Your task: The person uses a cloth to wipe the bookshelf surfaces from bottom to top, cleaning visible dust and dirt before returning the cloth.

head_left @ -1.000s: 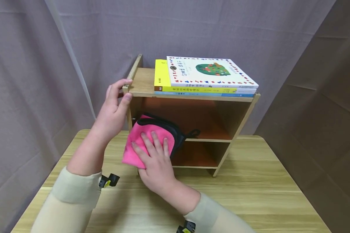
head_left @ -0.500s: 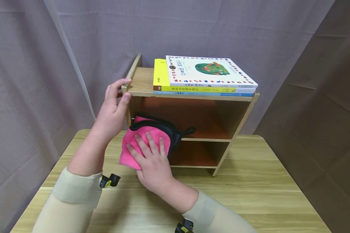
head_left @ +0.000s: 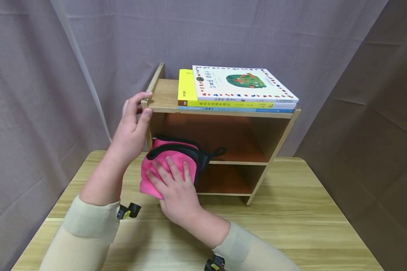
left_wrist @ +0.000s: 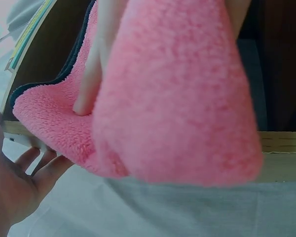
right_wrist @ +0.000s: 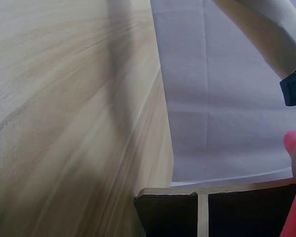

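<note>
A small wooden bookshelf (head_left: 259,131) stands on the table. My left hand (head_left: 130,130) grips its upper left corner, thumb on the front edge and fingers over the side panel. My right hand (head_left: 179,195) holds a pink plush cloth (head_left: 147,184) with black edging and a loop against the left upright, fingers spread over it. Its thumb is mostly hidden in the head view. In the left wrist view the folded cloth (left_wrist: 177,98) fills the middle, with a finger pressing into the pile. The right wrist view shows only a sliver of cloth at its right edge.
Three stacked books (head_left: 244,84), white, yellow and blue, lie on the shelf's top. Below are open compartments with reddish-brown backs. The wood-grain table (head_left: 308,210) extends around the shelf, and grey curtains (head_left: 129,37) hang behind it and at the sides.
My right hand and the cloth have shifted a little left and down along the shelf's left upright. The cloth's upper fold has dropped slightly. My left hand keeps its grip on the corner.
</note>
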The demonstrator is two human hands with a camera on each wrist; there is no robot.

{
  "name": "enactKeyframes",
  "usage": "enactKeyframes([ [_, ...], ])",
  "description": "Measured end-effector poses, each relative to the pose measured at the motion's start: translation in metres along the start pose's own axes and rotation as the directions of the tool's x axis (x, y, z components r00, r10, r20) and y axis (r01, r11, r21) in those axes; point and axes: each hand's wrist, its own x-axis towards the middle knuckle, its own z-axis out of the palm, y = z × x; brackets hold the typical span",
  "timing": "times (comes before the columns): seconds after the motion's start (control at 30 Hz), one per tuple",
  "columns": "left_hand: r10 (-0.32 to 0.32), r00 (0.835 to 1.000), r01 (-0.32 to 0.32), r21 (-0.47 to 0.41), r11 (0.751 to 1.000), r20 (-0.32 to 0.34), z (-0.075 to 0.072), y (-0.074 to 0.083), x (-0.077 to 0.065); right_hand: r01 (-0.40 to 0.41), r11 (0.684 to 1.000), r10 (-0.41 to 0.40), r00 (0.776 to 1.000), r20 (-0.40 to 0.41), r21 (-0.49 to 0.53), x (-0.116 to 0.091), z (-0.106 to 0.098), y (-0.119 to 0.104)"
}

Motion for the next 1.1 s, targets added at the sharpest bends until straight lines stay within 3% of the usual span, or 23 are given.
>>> enactKeyframes([
  [0.6,-0.006,1.0,0.006,0.004,1.0,0.009,-0.002,-0.001,0.0,0.072,0.997,-0.072,0.997,0.029,0.011,-0.011,0.017,-0.006],
  [1.1,-0.002,1.0,0.002,-0.007,1.0,0.011,-0.002,0.0,0.0,0.123,0.992,-0.123,0.981,0.149,0.011,-0.019,0.024,-0.005],
])
